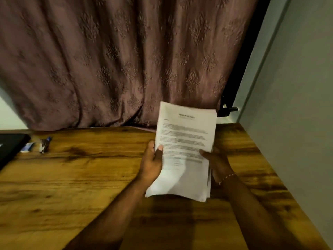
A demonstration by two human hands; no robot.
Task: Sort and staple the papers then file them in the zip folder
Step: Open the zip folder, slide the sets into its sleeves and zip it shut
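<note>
A stack of white printed papers (185, 141) is held upright above the wooden table (81, 177), right of the middle. My left hand (152, 163) grips the stack's left edge, thumb on the front sheet. My right hand (214, 161) holds the right edge, thumb on the front, fingers hidden behind the sheets. A small stapler (44, 144) lies on the table at the far left, next to a small blue and white box (28, 147). A dark flat object (10, 145), possibly the zip folder, lies at the left edge, cut off by the frame.
A brown patterned curtain (126, 60) hangs behind the table's far edge. A grey wall (297, 105) borders the table on the right. A black bracket (228, 110) sticks out at the curtain's lower right.
</note>
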